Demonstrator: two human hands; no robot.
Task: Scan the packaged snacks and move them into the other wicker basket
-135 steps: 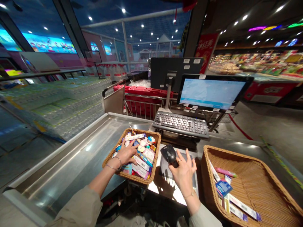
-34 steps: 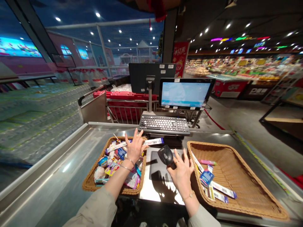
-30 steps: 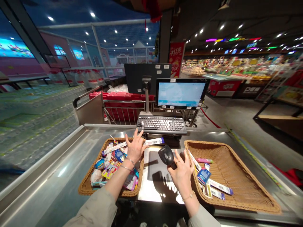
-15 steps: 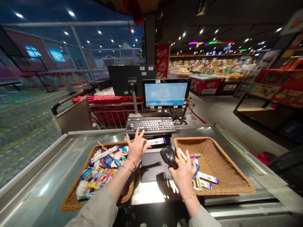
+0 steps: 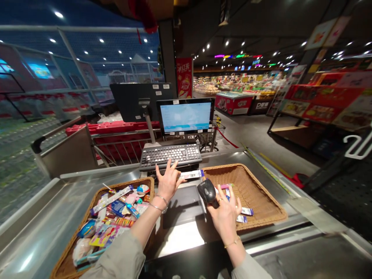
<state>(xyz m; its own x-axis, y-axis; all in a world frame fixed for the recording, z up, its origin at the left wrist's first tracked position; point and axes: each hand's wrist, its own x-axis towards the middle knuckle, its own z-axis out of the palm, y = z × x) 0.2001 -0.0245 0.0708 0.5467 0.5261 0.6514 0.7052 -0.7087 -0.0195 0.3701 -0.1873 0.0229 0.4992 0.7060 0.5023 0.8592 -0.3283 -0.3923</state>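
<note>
My left hand [image 5: 167,181] pinches a slim white packet [image 5: 191,175] with a purple end between thumb and forefinger, its other fingers spread. The packet is over the counter, just below the keyboard [image 5: 171,154]. My right hand [image 5: 225,211] grips a black handheld barcode scanner [image 5: 207,192], whose head faces left; the palm hides its handle. Under my left forearm stands a wicker basket [image 5: 65,242] of mixed sweets and small toys. Beyond my right hand, a second wicker basket [image 5: 261,193] holds several slim packets [image 5: 247,211], partly covered by my fingers.
A lit monitor [image 5: 186,116] stands behind the keyboard, beside a second dark screen [image 5: 130,102] seen from the back. A grey flat plate [image 5: 181,205] is set in the metal counter [image 5: 37,232] between the baskets. A shopping cart and red shelves are beyond.
My view has turned right, so the counter, baskets and monitor appear farther left. Both hands have shifted right over the counter with the view, still holding the packet and the scanner.
</note>
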